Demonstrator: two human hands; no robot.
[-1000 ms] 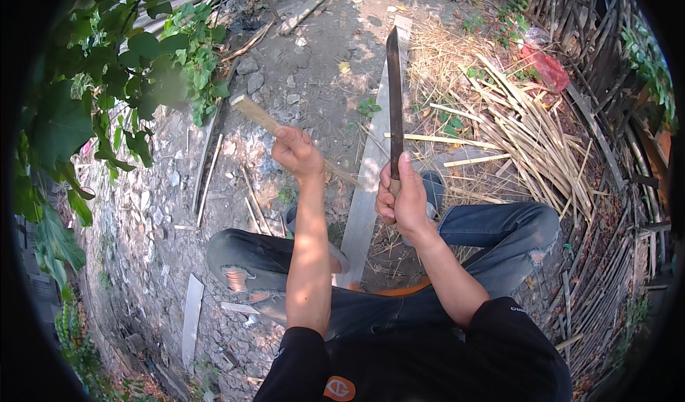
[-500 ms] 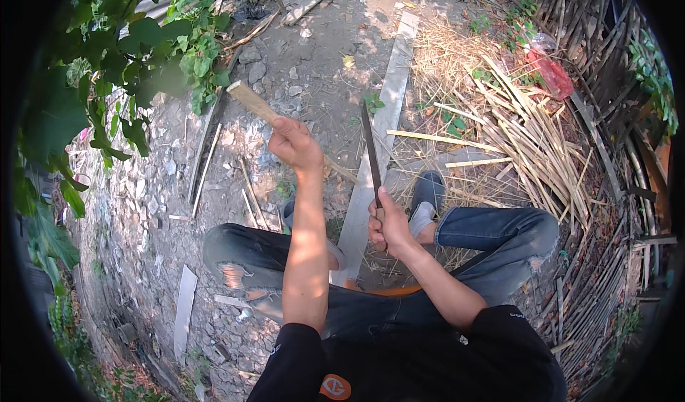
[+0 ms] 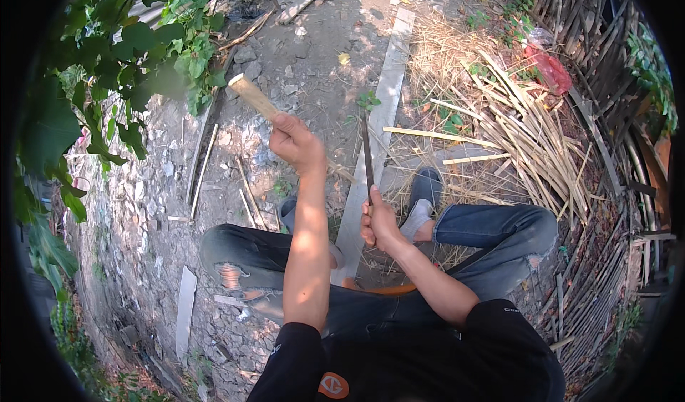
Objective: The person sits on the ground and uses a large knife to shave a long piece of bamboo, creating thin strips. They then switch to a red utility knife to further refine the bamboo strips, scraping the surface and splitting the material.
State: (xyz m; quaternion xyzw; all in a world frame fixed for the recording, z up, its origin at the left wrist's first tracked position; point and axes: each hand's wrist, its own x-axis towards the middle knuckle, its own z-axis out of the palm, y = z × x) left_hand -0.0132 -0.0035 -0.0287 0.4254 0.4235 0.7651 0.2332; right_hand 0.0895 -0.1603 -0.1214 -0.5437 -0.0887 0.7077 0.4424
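Observation:
My left hand (image 3: 297,145) is closed around a pale wooden stick (image 3: 252,98), possibly split bamboo. One end points up and away to the left; the other comes out below the hand toward the plank. In my right hand (image 3: 379,220) is a long dark knife (image 3: 368,148), gripped by its handle and pointing away from me. Its narrow blade stands nearly upright in view, just right of the stick's lower end and apart from it. Beneath both hands runs a long grey plank (image 3: 394,59) on the ground between my feet.
To the right lies a heap of split strips (image 3: 531,134) over dry straw (image 3: 435,59), with a red plastic bag (image 3: 548,70) behind. A stick fence (image 3: 581,16) bounds the right side. Leafy branches (image 3: 135,41) hang at left. A flat board (image 3: 186,309) lies on the rubble-strewn ground.
My right hand has shifted slightly left, and the knife has turned a little more edge-on. My left hand still grips the stick in nearly the same place.

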